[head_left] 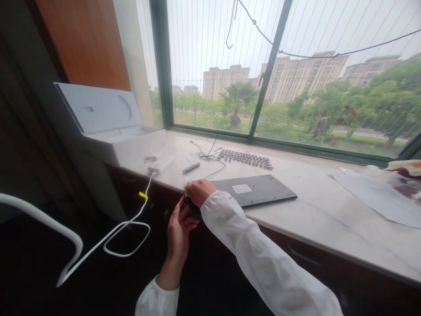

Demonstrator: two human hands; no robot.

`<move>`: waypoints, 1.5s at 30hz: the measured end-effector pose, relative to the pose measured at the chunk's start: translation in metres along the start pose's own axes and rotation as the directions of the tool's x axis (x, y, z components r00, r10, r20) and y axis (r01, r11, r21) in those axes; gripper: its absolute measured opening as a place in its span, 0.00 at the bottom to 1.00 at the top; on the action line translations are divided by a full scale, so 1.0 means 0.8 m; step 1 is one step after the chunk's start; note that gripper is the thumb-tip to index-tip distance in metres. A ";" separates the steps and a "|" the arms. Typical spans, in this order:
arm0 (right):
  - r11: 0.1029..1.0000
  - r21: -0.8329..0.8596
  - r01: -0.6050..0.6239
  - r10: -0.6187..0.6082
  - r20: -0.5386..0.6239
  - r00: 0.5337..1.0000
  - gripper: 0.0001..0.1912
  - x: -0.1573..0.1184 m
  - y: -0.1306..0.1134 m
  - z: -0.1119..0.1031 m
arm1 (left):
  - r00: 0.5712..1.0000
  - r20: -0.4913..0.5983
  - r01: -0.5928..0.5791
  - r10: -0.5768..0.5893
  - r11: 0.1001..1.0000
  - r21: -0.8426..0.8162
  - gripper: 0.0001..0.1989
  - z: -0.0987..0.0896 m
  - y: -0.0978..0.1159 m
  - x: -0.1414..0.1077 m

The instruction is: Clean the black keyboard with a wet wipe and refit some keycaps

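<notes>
My left hand (179, 226), palm up with fingers curled, holds a small dark object (194, 211) just off the front edge of the counter. The object is mostly covered, so its kind does not show. My right hand (201, 192) is closed directly above it, fingers pinched near a small whitish bit I cannot make out. Beside the right wrist, a dark grey keyboard (259, 188) lies face down on the counter, its underside bearing a white label (242, 188). The white right sleeve covers the keyboard's near left corner.
Loose keycaps (245, 158) stand in rows by the window. A thin dark cable (208, 156) and a dark stick-shaped item (191, 168) lie closer. At left are an open white box (131, 145) and a white adapter (162, 165) with a white cord (126, 224) hanging down. Papers (378, 193) lie right.
</notes>
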State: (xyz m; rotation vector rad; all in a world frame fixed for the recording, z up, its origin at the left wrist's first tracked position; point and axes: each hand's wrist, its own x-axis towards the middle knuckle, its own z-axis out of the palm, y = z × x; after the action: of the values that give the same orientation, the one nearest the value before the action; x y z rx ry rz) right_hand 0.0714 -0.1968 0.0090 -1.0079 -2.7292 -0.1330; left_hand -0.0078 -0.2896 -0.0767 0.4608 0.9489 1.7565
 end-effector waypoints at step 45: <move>-0.004 0.998 -0.067 0.713 0.050 0.700 0.28 -0.241 0.057 -0.020 | 0.964 -0.086 -0.221 0.253 0.934 0.280 0.19 -0.003 0.009 -0.048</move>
State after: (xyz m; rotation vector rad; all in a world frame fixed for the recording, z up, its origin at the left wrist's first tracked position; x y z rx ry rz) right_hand 0.2458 -0.2862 -0.0219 -0.9893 -1.2179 1.2272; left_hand 0.0008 -0.3266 -0.0677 0.6730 1.2705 1.8967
